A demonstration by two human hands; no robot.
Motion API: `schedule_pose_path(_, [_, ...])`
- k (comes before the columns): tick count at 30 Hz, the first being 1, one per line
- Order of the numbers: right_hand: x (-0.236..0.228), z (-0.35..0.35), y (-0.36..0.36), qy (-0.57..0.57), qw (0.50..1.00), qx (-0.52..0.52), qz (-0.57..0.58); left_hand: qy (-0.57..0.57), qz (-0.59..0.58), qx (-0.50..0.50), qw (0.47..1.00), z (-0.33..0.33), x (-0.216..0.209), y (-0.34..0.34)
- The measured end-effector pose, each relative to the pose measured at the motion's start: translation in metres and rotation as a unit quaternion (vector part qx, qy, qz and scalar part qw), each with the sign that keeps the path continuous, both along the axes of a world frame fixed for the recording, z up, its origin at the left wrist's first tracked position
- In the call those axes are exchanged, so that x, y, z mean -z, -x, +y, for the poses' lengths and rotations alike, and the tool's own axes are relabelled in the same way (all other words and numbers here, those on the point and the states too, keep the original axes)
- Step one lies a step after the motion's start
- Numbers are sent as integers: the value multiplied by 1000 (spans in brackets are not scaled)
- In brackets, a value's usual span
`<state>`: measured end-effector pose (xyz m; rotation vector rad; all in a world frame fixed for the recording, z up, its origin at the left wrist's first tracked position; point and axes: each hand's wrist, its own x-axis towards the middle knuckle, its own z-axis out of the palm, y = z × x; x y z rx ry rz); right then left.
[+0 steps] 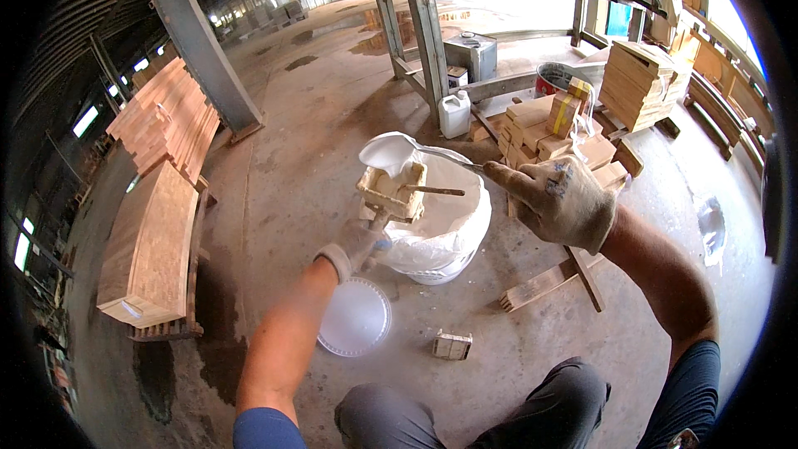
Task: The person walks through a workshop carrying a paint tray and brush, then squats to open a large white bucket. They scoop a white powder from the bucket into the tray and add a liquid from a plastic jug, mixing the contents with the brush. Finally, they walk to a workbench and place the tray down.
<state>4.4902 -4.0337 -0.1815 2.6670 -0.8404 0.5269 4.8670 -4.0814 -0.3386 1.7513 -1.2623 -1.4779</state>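
Note:
My right hand, in a pale work glove, grips a metal ladle by its handle. The ladle's bowl is tilted, and white liquid runs from it into a small, crusted box-shaped glue applicator. My gloved left hand is closed around that applicator's handle and holds it upright over the rim of a white bucket. A thin wooden stick juts from the applicator to the right. Clear plastic lines the bucket, with whitish material inside. My left fingers are partly hidden.
On the floor near my knees lie a round white lid and a second small box. Wooden blocks and crossed battens are at right. A white jug stands by the workbench; stacked boards are left.

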Motion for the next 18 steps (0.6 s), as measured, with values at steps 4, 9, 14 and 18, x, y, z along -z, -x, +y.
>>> schedule_pose_path(4, [1, 4, 1, 2, 999, -20, -29, 17, 5, -1, 1000, 2, 0, 1])
schedule_pose_path(9, [4, 8, 2, 1, 999, -16, -33, 21, -1, 4, 1000, 0, 8, -4])
schedule_pose_path(14, [8, 9, 4, 20, 1000, -14, -10, 0, 32, -7, 999, 2, 6, 0])
schedule_pose_path(18, [13, 8, 6, 42, 999, -27, -9, -4, 25, -12, 1000, 3, 8, -3])
